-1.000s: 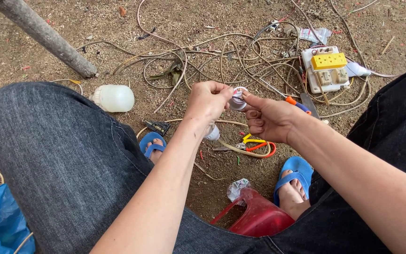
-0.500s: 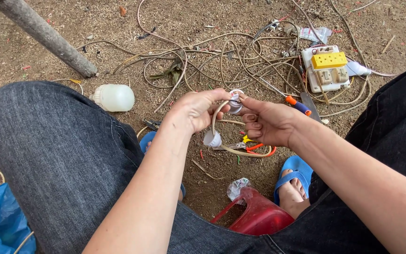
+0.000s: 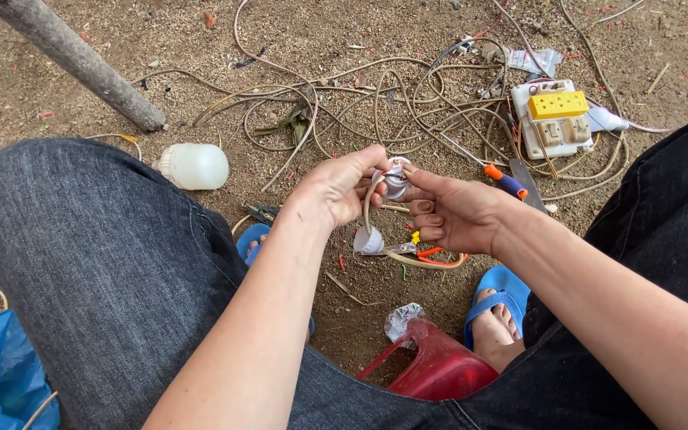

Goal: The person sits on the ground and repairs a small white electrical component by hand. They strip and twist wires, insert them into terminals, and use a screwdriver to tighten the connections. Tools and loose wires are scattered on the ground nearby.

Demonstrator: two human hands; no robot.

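Two hands work a small fitting over sandy ground.

Head view: the left hand and right hand pinch a small round white plastic fitting between their fingertips; a beige cable hangs below the fingers to a white plastic cap.

Outdoor dirt yard, makeshift repair spot, bare sandy ground, tangled wires, socket board
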